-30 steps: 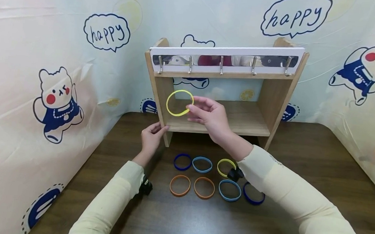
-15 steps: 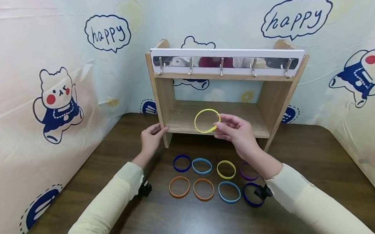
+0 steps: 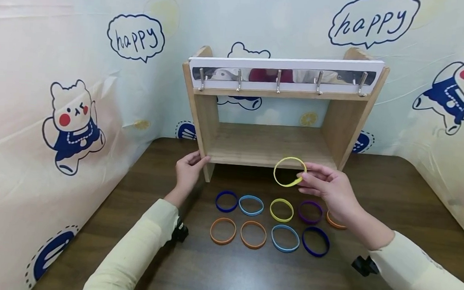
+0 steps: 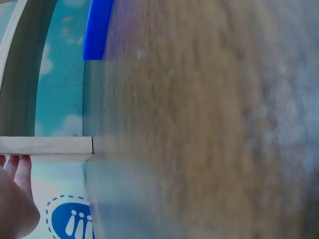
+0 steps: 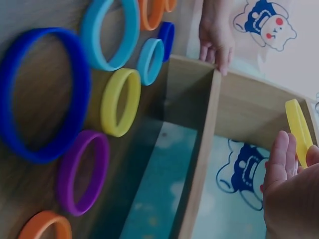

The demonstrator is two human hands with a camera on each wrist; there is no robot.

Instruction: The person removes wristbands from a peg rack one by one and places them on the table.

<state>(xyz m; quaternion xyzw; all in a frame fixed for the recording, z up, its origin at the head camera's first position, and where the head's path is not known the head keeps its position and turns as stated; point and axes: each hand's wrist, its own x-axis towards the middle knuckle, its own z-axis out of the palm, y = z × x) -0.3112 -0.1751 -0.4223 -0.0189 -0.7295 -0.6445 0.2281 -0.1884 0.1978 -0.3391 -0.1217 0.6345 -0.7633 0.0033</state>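
Note:
A yellow silicone wristband (image 3: 275,173) is pinched between the thumb and fingers of my right hand (image 3: 333,191). It is held up before the right front edge of a small wooden shelf (image 3: 272,143). In the right wrist view the same band shows edge-on. My left hand (image 3: 186,173) grips the shelf's left side panel (image 4: 47,145) low down, thumb at the front and fingers on the outer side. On the table below lie another yellow wristband (image 3: 271,213), a purple one (image 3: 299,213) and several blue and orange ones.
Along the shelf's top front runs a white-edged mirrored strip (image 3: 285,90) with several metal hooks (image 3: 278,81), all bare. The wristbands lie in two rows on the dark wooden table (image 3: 224,273). A printed cloth (image 3: 171,92) hangs behind and at both sides.
My right hand has moved right and down with the yellow wristband, away from the shelf's left part. The purple band and an orange one at the right have come into view. My left hand stays put.

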